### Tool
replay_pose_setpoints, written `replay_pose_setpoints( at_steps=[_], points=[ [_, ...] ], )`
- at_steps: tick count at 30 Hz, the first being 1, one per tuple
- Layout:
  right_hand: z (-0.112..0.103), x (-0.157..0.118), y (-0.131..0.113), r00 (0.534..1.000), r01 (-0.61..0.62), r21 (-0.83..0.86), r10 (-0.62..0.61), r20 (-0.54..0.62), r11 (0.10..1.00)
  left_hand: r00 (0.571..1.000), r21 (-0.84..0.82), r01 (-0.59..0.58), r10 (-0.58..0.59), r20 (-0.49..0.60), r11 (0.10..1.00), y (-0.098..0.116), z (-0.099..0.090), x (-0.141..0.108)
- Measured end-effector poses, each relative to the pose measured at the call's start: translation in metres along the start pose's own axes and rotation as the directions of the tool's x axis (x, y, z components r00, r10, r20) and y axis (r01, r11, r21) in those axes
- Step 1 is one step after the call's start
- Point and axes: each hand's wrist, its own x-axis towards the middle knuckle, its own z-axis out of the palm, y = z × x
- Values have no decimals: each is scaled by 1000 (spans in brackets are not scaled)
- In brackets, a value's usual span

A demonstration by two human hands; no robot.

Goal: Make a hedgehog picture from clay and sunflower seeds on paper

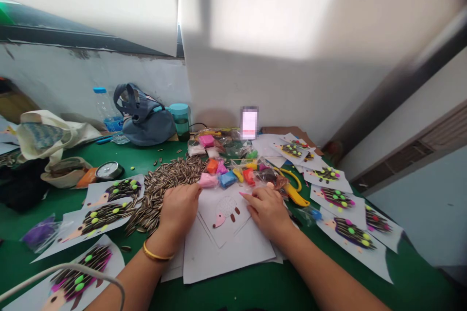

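Note:
A hedgehog picture (225, 210) lies on white paper (226, 265) in front of me, with a pink clay face, two brown feet and a body covered in small drawn marks. My left hand (180, 210) rests at the paper's left edge, fingers curled closed; what they may hold is hidden. At the paper's right side my right hand (268, 209) lies with thumb and index finger apart. Its index fingertip looks pink, whether nail or clay I cannot tell. Sunflower seeds (171, 175) are heaped beside my left hand. Bagged coloured clay (228, 179) lies just beyond the picture.
Finished-looking hedgehog pictures cover the left (105, 216) and right (352, 233) of the green table. Yellow-handled scissors (297, 195) lie beyond my right hand. A blue bag (149, 124), a teal-lidded cup (180, 121) and a lit phone (249, 124) stand along the wall.

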Motion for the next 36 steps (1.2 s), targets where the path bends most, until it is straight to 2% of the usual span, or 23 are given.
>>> replay_pose_setpoints(
  at_steps=[3, 5, 7, 10, 12, 17, 21, 24, 26, 36],
  points=[
    [-7, -4, -7, 997, 74, 147, -68, -44, 986, 985, -233, -175, 169, -44, 957, 18, 1, -9],
    [-10, -9, -15, 988, 149, 304, -150, -19, 941, 960, -362, -277, 271, -69, 890, 34, 4, -18],
    [-11, -14, -24, 980, 166, 431, -197, 28, 887, 947, -441, -309, 317, -56, 843, 48, 7, -26],
    [-9, -19, -33, 988, 94, 505, -145, 62, 858, 947, -486, -285, 320, -12, 826, 58, 6, -34],
    [-8, -21, -34, 993, 42, 530, -95, 73, 847, 940, -509, -284, 340, 16, 812, 56, 4, -34],
    [-9, -16, -20, 989, -146, 460, 117, 90, 876, 932, -457, -277, 353, 88, 845, 28, 0, -22],
    [-8, -12, -11, 980, -190, 369, 155, 123, 910, 897, -419, -281, 392, 205, 863, 14, 5, -17],
    [-5, -12, -10, 981, -182, 340, 145, 133, 923, 873, -410, -292, 417, 255, 864, 16, 9, -19],
    [-3, -11, -10, 980, -184, 323, 150, 128, 928, 877, -390, -293, 408, 255, 873, 20, 12, -21],
    [2, -8, -7, 989, -140, 287, 122, 81, 948, 900, -267, -355, 405, 163, 896, 39, 8, -29]
  ],
)
